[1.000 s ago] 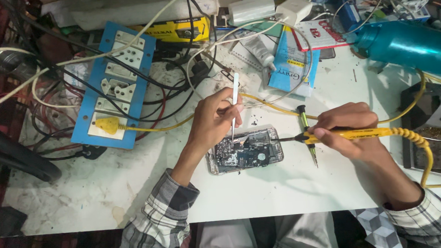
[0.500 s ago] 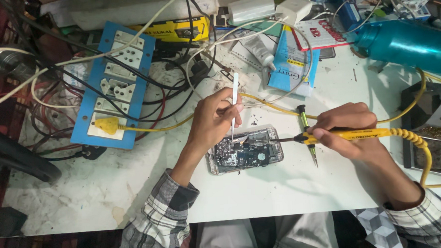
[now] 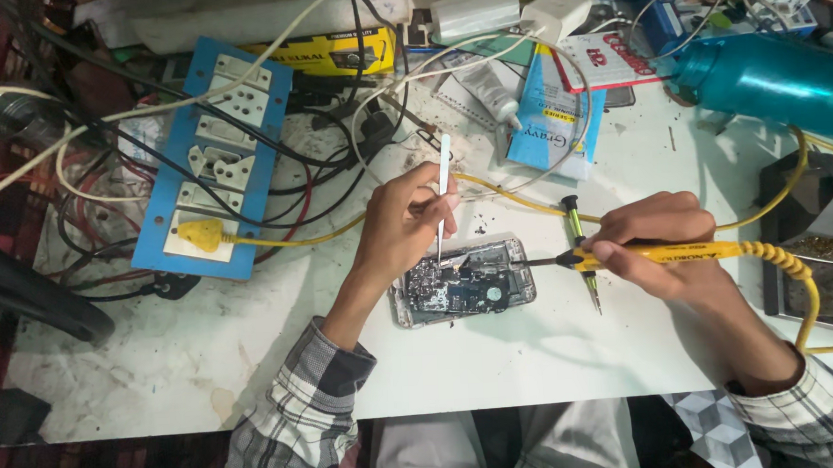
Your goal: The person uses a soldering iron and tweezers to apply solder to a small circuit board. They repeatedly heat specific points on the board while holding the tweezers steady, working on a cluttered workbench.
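Two hands work an opened phone [image 3: 463, 283] on the bench [image 3: 160, 367]: left hand [image 3: 399, 227] pinching tweezers [image 3: 443, 191], right hand [image 3: 660, 242] gripping a soldering iron [image 3: 651, 254]; a slip could scorch neighbouring components.

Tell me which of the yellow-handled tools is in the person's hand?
The soldering iron with the yellow cord, gripped by the right hand, tip at the opened phone. The small screwdriver lies loose on the table.

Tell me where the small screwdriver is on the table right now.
In the head view, the screwdriver lies on the white table, right of the opened phone, under the soldering iron held by the right hand.
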